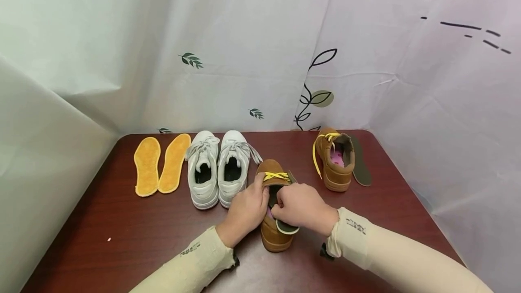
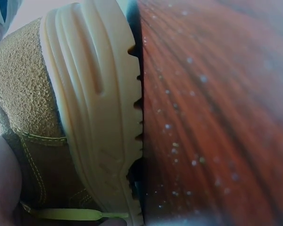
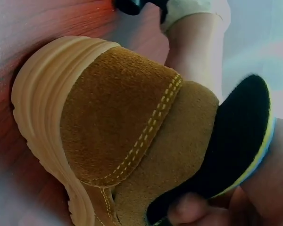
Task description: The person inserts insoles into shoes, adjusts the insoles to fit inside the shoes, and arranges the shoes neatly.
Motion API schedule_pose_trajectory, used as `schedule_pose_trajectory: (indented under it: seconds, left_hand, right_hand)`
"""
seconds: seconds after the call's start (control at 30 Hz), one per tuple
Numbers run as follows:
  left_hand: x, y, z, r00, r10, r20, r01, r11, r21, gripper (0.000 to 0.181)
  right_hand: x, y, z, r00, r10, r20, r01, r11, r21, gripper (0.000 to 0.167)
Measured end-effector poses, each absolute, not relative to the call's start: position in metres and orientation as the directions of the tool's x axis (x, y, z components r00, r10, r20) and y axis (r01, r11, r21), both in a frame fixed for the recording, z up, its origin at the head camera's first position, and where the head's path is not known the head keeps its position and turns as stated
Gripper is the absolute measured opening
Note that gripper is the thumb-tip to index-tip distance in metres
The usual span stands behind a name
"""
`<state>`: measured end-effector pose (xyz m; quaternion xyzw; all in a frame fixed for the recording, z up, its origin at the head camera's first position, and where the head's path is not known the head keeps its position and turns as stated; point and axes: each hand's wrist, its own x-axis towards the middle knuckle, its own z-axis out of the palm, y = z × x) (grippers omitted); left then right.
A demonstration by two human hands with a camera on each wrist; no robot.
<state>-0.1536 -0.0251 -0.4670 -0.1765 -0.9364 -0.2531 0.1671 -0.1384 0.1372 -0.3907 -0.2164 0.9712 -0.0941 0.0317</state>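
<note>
A brown suede shoe [image 1: 275, 239] with yellow laces stands on the table, toe pointing away. My left hand [image 1: 246, 208] grips its left side near the laces; in the left wrist view the pale rubber sole [image 2: 99, 108] rests on the tabletop. With curled fingers my right hand [image 1: 303, 205] pinches a dark insole [image 1: 287, 228] at the shoe's opening. The insole's rounded heel end sticks out above the collar, and its front part is inside the shoe, mostly hidden. In the right wrist view the insole [image 3: 240, 134] shows a black face with a yellow and blue edge.
A second brown shoe [image 1: 337, 180] stands at the back right, pink inside, with a dark insole [image 1: 360, 162] beside it. Two white sneakers [image 1: 203, 196] stand left of centre. Two orange insoles [image 1: 147, 166] lie farther left. A patterned curtain [image 1: 244, 49] hangs behind the table.
</note>
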Motion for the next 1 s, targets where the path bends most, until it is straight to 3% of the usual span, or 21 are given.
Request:
schedule_pose_trajectory:
  seconds: [0.17, 0.27, 0.4, 0.53, 0.73, 1.0]
  left_hand:
    - [-0.154, -0.024, -0.467, -0.885, 0.256, 0.389, 0.416, 0.810, 0.414, 0.037]
    - [-0.154, -0.024, -0.466, -0.885, 0.254, 0.391, 0.415, 0.812, 0.411, 0.038]
    - [-0.154, -0.025, -0.465, -0.882, 0.254, 0.398, 0.418, 0.811, 0.408, 0.038]
    - [-0.154, -0.025, -0.465, -0.880, 0.256, 0.399, 0.421, 0.810, 0.409, 0.037]
    - [-0.154, -0.025, -0.466, -0.882, 0.253, 0.397, 0.416, 0.812, 0.409, 0.036]
    - [-0.154, -0.024, -0.466, -0.886, 0.247, 0.392, 0.411, 0.810, 0.419, 0.037]
  right_hand:
    - [-0.127, 0.140, -0.389, -0.908, -0.420, 0.005, -0.419, 0.906, -0.053, 0.046]
    - [-0.118, 0.143, -0.383, -0.907, -0.419, -0.039, -0.418, 0.908, -0.033, 0.051]
    - [-0.110, 0.146, -0.377, -0.903, -0.427, -0.055, -0.424, 0.904, -0.058, 0.046]
    - [-0.109, 0.146, -0.379, -0.886, -0.463, 0.019, -0.461, 0.879, -0.119, 0.035]
    - [-0.112, 0.144, -0.382, -0.848, -0.526, 0.059, -0.525, 0.820, -0.229, 0.032]
    - [-0.118, 0.141, -0.394, -0.825, -0.546, 0.142, -0.564, 0.807, -0.175, 0.033]
